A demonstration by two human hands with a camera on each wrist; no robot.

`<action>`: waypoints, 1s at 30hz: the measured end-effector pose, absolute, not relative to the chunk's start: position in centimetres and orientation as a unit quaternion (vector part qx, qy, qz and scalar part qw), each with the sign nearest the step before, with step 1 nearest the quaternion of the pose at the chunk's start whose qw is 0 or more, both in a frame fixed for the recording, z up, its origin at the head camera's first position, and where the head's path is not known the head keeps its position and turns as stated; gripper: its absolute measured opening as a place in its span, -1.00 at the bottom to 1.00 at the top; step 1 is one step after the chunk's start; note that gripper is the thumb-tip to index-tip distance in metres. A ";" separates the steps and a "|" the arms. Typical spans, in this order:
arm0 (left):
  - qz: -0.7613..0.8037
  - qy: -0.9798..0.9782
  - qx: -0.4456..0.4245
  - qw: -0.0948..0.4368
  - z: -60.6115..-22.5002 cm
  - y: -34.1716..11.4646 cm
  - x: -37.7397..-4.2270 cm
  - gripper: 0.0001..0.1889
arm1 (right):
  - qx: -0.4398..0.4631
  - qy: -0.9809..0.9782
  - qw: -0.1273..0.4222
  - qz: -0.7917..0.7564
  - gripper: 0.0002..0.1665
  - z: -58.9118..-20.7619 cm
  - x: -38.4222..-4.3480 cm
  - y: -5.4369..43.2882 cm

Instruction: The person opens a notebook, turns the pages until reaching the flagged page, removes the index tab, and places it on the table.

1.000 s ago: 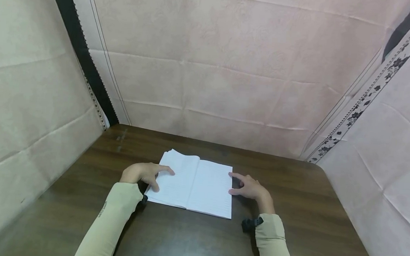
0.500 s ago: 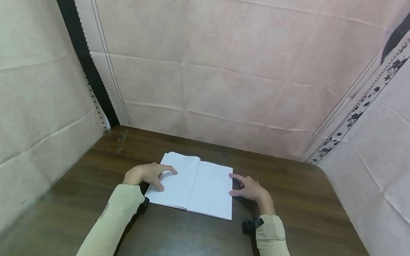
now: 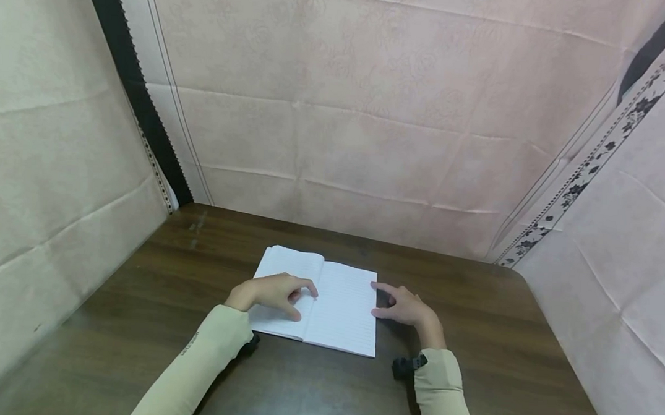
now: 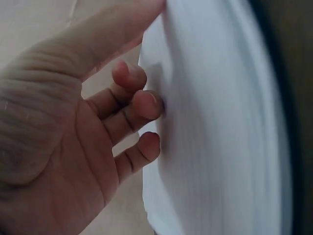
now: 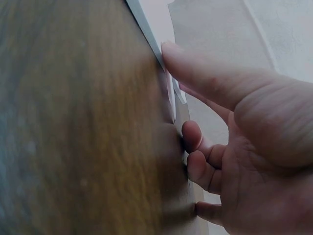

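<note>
An open notebook (image 3: pixel 341 313) with white lined pages lies flat in the head view. My left hand (image 3: pixel 275 293) rests over its left page, thumb and forefinger spread, the fingertip close to the centre fold. In the left wrist view, the fingertips of the bent fingers (image 4: pixel 148 104) touch or nearly touch the notebook page (image 4: pixel 210 147). At the right edge of the notebook, my right hand (image 3: pixel 407 305) sets its thumb and forefinger apart on the page border. The right wrist view has the right thumb (image 5: pixel 195 68) on the page edge and the other fingers loosely bent by the tabletop.
The notebook lies on a dark brown wooden table (image 3: pixel 324 393). Pale cloth sheets hang around it: a back sheet (image 3: pixel 335 139), a left one (image 3: pixel 60 189) and a right one (image 3: pixel 631 258). A black device strap (image 3: pixel 409 364) sits at the right wrist.
My left hand has slid right across the left page, from its outer edge to near the centre fold. The right hand and the notebook have stayed nearly still.
</note>
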State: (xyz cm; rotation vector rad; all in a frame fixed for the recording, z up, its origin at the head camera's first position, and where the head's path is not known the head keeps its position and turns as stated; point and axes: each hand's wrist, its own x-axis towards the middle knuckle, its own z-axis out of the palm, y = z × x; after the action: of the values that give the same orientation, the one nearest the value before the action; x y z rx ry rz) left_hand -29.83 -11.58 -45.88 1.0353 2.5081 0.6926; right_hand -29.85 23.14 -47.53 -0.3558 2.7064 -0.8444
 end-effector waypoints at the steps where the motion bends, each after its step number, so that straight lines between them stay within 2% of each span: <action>1: 0.243 0.881 0.368 0.168 -45.9 -11.2 -29.8 -0.54 | -0.124 0.938 0.141 -0.292 -0.14 -47.5 -29.8 23.1; 11: 0.224 0.869 0.417 0.147 -46.6 -8.4 -28.9 -0.57 | -0.126 0.936 0.140 -0.297 -0.16 -47.6 -29.7 23.2; 25: 0.111 0.892 0.422 0.122 -46.8 -5.6 -27.2 -0.27 | -0.123 0.943 0.128 -0.282 -0.16 -47.9 -29.7 23.0; 30: 0.096 0.897 0.411 0.128 -46.7 -5.2 -27.1 -0.25 | -0.121 0.943 0.125 -0.284 -0.15 -47.8 -29.7 23.1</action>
State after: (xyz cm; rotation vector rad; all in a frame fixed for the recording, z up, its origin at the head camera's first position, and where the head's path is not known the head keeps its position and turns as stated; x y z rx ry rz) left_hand -27.08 -5.22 -46.75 1.1969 2.6102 0.2791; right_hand -29.65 23.07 -47.76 -0.3517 2.7470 -0.8284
